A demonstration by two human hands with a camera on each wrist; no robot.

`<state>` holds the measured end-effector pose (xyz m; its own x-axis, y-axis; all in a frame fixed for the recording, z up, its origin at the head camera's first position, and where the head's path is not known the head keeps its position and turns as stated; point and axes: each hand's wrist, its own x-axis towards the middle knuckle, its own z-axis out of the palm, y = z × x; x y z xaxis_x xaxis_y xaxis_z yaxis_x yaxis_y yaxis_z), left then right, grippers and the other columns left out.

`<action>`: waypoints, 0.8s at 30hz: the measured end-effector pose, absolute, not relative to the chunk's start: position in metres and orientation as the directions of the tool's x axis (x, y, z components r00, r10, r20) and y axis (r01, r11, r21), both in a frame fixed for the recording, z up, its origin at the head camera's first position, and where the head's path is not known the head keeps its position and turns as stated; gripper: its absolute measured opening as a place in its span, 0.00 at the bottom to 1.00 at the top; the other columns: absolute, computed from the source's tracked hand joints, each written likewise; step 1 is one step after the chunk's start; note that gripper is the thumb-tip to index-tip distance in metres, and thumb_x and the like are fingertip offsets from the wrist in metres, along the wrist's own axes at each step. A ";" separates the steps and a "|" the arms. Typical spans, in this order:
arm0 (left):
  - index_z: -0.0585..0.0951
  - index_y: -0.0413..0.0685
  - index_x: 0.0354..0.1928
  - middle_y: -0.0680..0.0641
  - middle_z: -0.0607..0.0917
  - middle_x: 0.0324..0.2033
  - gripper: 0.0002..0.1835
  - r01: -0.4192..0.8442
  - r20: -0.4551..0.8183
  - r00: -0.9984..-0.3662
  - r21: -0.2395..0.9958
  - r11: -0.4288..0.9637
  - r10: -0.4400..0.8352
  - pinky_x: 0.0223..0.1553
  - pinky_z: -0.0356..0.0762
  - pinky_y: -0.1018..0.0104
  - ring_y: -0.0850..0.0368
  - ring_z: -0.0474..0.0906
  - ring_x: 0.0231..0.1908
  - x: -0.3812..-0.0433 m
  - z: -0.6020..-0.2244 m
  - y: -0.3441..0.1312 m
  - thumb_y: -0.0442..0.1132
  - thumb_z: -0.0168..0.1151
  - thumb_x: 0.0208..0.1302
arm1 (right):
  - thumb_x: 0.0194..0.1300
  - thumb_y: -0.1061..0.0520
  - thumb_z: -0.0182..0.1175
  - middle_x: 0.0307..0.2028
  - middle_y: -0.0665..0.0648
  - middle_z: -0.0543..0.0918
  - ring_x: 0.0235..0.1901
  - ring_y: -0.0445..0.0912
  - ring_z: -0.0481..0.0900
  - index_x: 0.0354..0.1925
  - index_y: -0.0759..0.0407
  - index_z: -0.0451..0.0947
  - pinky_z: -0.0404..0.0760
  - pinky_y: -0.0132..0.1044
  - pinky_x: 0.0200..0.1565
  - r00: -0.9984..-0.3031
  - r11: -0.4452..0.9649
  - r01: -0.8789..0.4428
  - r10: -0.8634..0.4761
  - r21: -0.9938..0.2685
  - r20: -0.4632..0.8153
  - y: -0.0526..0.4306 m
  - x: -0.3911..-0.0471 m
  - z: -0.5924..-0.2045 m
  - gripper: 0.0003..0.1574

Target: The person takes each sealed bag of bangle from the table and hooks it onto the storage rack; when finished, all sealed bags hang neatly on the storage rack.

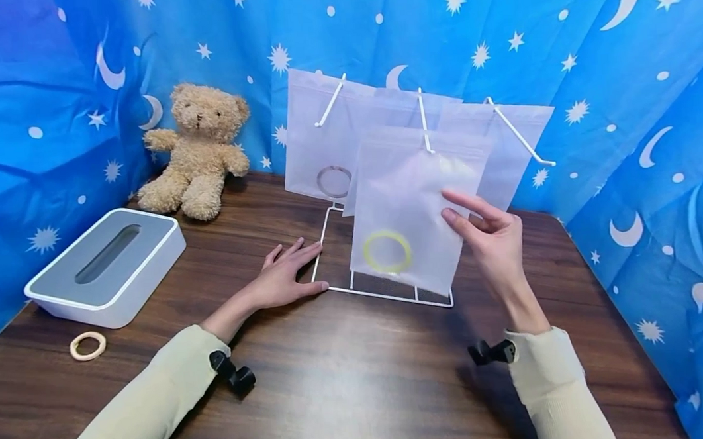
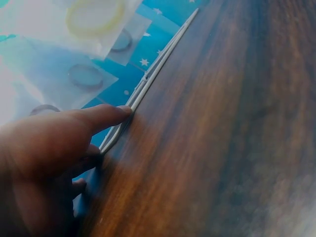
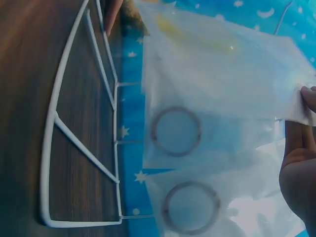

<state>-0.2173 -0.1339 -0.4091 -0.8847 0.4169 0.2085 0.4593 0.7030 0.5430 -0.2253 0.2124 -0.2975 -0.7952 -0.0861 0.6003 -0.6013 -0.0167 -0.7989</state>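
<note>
A white wire stand (image 1: 391, 299) carries several frosted zip bags on its hooks. The front bag (image 1: 413, 203) has a yellow ring (image 1: 387, 251) at its bottom corner, and the tip of the middle hook (image 1: 424, 119) shows before its top. My right hand (image 1: 496, 238) pinches this bag's right edge, thumb in front and some fingers behind. With fingers extended, my left hand (image 1: 285, 276) rests at the left of the stand's base, its thumb touching the front bar. The left bag (image 1: 317, 135) holds a dark ring (image 1: 334, 181); the right bag (image 1: 511, 138) is partly covered.
A teddy bear (image 1: 199, 151) sits at the back left. Before it stands a white tissue box (image 1: 109, 265) with a grey lid, and a loose wooden ring (image 1: 88, 346) lies nearby. Blue star-patterned cloth (image 1: 619, 99) borders the wooden table (image 1: 336, 386).
</note>
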 end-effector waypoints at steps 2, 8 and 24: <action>0.63 0.44 0.73 0.45 0.64 0.71 0.43 0.462 0.210 -0.883 0.546 0.698 0.420 0.67 0.33 0.38 0.44 0.47 0.73 -0.217 -0.410 -0.132 0.58 0.65 0.62 | 0.60 0.67 0.68 0.27 0.56 0.85 0.20 0.38 0.78 0.53 0.68 0.82 0.71 0.25 0.25 -0.807 -0.020 -0.586 -0.074 -0.810 0.586 0.212 -0.241 -0.298 0.21; 0.64 0.45 0.73 0.46 0.65 0.71 0.43 0.486 0.221 -0.869 0.550 0.679 0.443 0.67 0.33 0.39 0.45 0.48 0.73 -0.216 -0.412 -0.123 0.58 0.65 0.62 | 0.61 0.68 0.66 0.50 0.67 0.83 0.43 0.50 0.85 0.55 0.68 0.80 0.81 0.35 0.41 -0.841 -0.115 -0.532 -0.042 -0.839 0.539 0.218 -0.275 -0.294 0.22; 0.63 0.44 0.73 0.46 0.65 0.71 0.43 0.506 0.222 -0.857 0.541 0.672 0.466 0.67 0.33 0.38 0.44 0.48 0.73 -0.219 -0.411 -0.110 0.58 0.64 0.63 | 0.62 0.71 0.63 0.55 0.64 0.81 0.53 0.47 0.78 0.56 0.69 0.79 0.75 0.33 0.53 -0.810 0.109 -0.586 -0.067 -0.803 0.582 0.252 -0.272 -0.294 0.23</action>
